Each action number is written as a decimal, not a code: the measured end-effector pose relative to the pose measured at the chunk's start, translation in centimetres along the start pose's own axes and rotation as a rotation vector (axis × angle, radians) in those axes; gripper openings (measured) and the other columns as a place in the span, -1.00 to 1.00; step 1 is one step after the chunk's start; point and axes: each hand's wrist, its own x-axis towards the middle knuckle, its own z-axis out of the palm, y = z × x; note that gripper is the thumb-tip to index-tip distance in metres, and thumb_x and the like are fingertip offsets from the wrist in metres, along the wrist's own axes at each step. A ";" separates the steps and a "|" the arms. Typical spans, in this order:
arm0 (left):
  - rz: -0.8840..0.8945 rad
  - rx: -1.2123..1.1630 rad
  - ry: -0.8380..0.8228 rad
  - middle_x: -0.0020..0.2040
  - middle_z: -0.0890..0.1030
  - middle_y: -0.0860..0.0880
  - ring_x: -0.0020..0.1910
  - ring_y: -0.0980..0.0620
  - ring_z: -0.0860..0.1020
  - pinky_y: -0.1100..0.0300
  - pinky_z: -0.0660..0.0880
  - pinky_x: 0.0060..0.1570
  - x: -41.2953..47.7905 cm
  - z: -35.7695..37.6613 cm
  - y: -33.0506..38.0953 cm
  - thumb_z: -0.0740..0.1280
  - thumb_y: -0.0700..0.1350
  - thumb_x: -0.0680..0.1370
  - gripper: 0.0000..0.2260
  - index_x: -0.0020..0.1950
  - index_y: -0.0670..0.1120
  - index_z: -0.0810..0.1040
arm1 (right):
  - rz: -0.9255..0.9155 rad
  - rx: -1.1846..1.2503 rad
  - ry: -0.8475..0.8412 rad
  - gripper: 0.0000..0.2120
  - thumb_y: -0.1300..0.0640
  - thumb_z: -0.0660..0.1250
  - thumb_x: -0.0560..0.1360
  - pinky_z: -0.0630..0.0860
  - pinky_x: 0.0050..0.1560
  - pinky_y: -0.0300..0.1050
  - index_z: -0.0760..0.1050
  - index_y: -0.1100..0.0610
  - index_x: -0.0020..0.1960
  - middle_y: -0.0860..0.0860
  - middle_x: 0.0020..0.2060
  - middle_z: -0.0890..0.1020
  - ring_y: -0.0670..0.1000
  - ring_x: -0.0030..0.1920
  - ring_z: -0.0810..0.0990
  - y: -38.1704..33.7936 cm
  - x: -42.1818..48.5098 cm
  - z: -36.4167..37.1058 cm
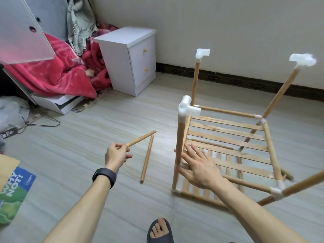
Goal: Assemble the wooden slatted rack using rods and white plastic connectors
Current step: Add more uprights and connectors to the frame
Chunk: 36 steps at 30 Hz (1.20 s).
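1. A half-built rack (231,136) of pale wooden slats framed by round wooden rods stands on the grey tiled floor (87,130), right of centre and near the wall.
2. Upright rods rise from its corners, three of them topped with chunky white plastic connectors (188,108).
3. The left hand (116,154) curls its fingers round one end of a loose wooden rod (142,138).
4. The right hand (198,167) is spread flat with straight fingers beside the near upright; I cannot tell whether it touches.
5. A second loose rod (147,158) lies between the hands.
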 end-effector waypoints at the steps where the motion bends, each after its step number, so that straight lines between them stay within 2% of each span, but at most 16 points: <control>1: 0.059 -0.022 -0.003 -0.10 0.70 -0.05 -0.34 0.00 0.70 0.14 0.48 -0.32 -0.8 -0.6 1.5 0.27 -0.10 0.61 -0.93 -0.03 -0.07 0.45 | 0.011 0.058 0.005 -0.31 -0.45 0.01 0.53 -0.03 0.60 0.07 -0.11 -0.33 0.59 -0.08 0.65 -0.04 -0.02 0.64 -0.13 0.1 -0.6 -0.4; 2: 0.118 -0.049 -0.010 -0.10 0.71 -0.06 -0.34 0.00 0.70 0.13 0.48 -0.32 -1.7 -1.2 3.1 0.26 -0.10 0.62 -0.93 -0.02 -0.08 0.47 | 0.037 0.172 0.010 -0.22 -0.45 0.10 0.48 0.02 0.60 0.05 -0.12 -0.31 0.60 -0.12 0.64 0.01 -0.04 0.63 -0.06 0.1 -1.3 -0.9; 4: 0.228 -0.106 -0.038 -0.11 0.72 -0.08 -0.36 0.04 0.66 0.14 0.49 -0.32 -3.5 -2.0 6.6 0.26 -0.12 0.63 -0.92 0.02 -0.11 0.51 | 0.165 0.560 0.083 -0.08 -0.30 0.33 0.37 0.23 0.53 0.03 0.06 -0.14 0.63 -0.11 0.59 0.20 -0.04 0.57 0.18 0.1 -2.2 -2.4; 6: 0.309 -0.163 -0.098 -0.13 0.72 -0.10 -0.37 0.06 0.62 0.15 0.49 -0.32 -5.6 -2.3 10.2 0.25 -0.15 0.64 -0.89 0.05 -0.13 0.55 | 0.297 0.949 0.267 -0.22 -0.13 0.46 0.36 0.41 0.34 -0.01 0.30 -0.02 0.51 0.01 0.44 0.46 0.01 0.43 0.42 0.3 -3.1 -4.2; 8: 0.366 -0.239 -0.203 -0.16 0.71 -0.09 -0.34 0.05 0.60 0.16 0.48 -0.30 -8.0 -2.1 13.7 0.23 -0.17 0.64 -0.85 0.07 -0.16 0.58 | 0.398 1.205 0.435 -0.38 -0.23 0.47 0.42 0.52 0.12 -0.05 0.42 0.03 0.37 0.05 0.22 0.61 0.01 0.19 0.60 0.5 -3.7 -7.2; 9: 0.394 -0.265 -0.264 -0.17 0.70 -0.08 -0.32 0.04 0.59 0.18 0.48 -0.30 -9.1 -1.7 15.3 0.22 -0.17 0.64 -0.83 0.08 -0.17 0.59 | 0.417 1.316 0.474 -0.35 -0.32 0.43 0.41 0.55 0.00 -0.09 0.46 0.07 0.33 0.06 0.14 0.64 0.00 0.06 0.65 0.4 -3.9 -9.1; 11: 0.457 -0.273 -0.381 -0.18 0.69 -0.08 -0.29 0.03 0.59 0.21 0.51 -0.30 -11.4 -0.4 18.1 0.21 -0.17 0.64 -0.81 0.09 -0.19 0.60 | 0.356 1.521 0.477 -0.28 -0.40 0.38 0.35 0.55 -0.22 -0.15 0.47 0.07 0.32 0.09 0.05 0.64 -0.03 -0.19 0.66 -0.2 -4.5 -13.3; 14: 0.569 -0.200 -0.527 -0.21 0.68 -0.05 -0.27 0.04 0.61 0.22 0.54 -0.28 -14.2 2.3 21.4 0.19 -0.18 0.66 -0.79 0.07 -0.18 0.61 | 0.198 1.731 0.481 -0.25 -0.41 0.35 0.33 0.50 -0.37 -0.20 0.47 0.02 0.36 0.12 -0.04 0.58 -0.06 -0.39 0.53 -0.9 -5.8 -18.8; 16: 0.632 -0.153 -0.582 -0.22 0.68 0.00 -0.24 0.05 0.62 0.22 0.56 -0.24 -15.6 4.1 22.9 0.19 -0.17 0.67 -0.80 0.07 -0.16 0.62 | 0.134 1.799 0.560 -0.34 -0.40 0.36 0.38 0.48 -0.42 -0.23 0.60 0.04 0.26 0.08 -0.16 0.57 -0.09 -0.43 0.50 -0.8 -7.0 -21.0; 18: 0.668 -0.137 -0.570 -0.16 0.69 0.01 -0.16 0.06 0.64 0.21 0.58 -0.16 -16.6 5.4 23.7 0.22 -0.11 0.67 -0.82 0.11 -0.11 0.61 | 0.128 1.814 0.634 -0.51 -0.32 0.36 0.48 0.51 -0.40 -0.23 0.72 0.09 0.05 0.04 -0.25 0.62 -0.09 -0.42 0.53 -0.3 -8.2 -21.9; 22: 0.625 -0.029 -0.494 0.02 0.63 -0.01 0.04 0.04 0.58 0.21 0.45 -0.05 -17.9 7.5 23.1 0.22 0.04 0.67 -0.80 0.13 -0.01 0.58 | 0.224 1.704 0.771 -0.65 -0.08 0.33 0.59 0.56 -0.34 -0.20 0.74 0.13 -0.12 0.04 -0.32 0.65 -0.04 -0.36 0.62 1.0 -10.5 -21.4; 23: 0.576 0.018 -0.522 0.01 0.64 -0.02 0.02 0.02 0.60 0.21 0.45 -0.09 -18.2 7.8 22.7 0.19 0.05 0.68 -0.77 0.11 -0.03 0.58 | 0.241 1.694 0.798 -0.67 -0.05 0.32 0.59 0.56 -0.34 -0.20 0.74 0.13 -0.15 0.05 -0.34 0.64 -0.03 -0.37 0.61 1.2 -11.0 -21.0; 25: 0.462 0.063 -0.564 -0.13 0.68 -0.04 -0.16 0.00 0.66 0.19 0.51 -0.22 -18.7 8.1 22.0 0.18 0.03 0.68 -0.73 -0.01 -0.09 0.59 | 0.252 1.699 0.828 -0.68 0.01 0.31 0.57 0.56 -0.35 -0.19 0.73 0.13 -0.19 0.05 -0.38 0.62 -0.02 -0.38 0.60 1.4 -11.8 -20.2; 27: 0.388 0.032 -0.501 -0.29 0.61 -0.06 -0.36 -0.01 0.61 0.17 0.52 -0.38 -18.9 8.3 21.9 0.22 -0.02 0.65 -0.72 -0.19 -0.10 0.54 | 0.235 1.711 0.844 -0.70 0.02 0.31 0.53 0.54 -0.38 -0.19 0.71 0.17 -0.18 0.06 -0.41 0.59 -0.02 -0.39 0.59 1.3 -12.4 -19.3; 29: 0.369 0.043 -0.394 -0.33 0.50 -0.06 -0.40 -0.01 0.51 0.18 0.48 -0.44 -18.8 8.6 21.9 0.22 -0.03 0.62 -0.71 -0.28 -0.08 0.48 | 0.230 1.717 0.861 -0.72 0.03 0.31 0.50 0.52 -0.41 -0.19 0.69 0.21 -0.17 0.07 -0.42 0.58 -0.01 -0.40 0.57 1.0 -12.6 -18.5; 36: 0.299 -0.013 -0.228 -0.44 0.49 0.01 -0.52 0.06 0.46 0.21 0.41 -0.50 -19.5 9.3 21.6 0.18 -0.03 0.63 -0.72 -0.26 -0.07 0.46 | 0.193 1.747 0.812 -0.62 0.14 0.25 0.60 0.51 -0.40 -0.18 0.69 0.08 -0.32 0.06 -0.43 0.56 -0.02 -0.40 0.55 0.3 -12.2 -17.8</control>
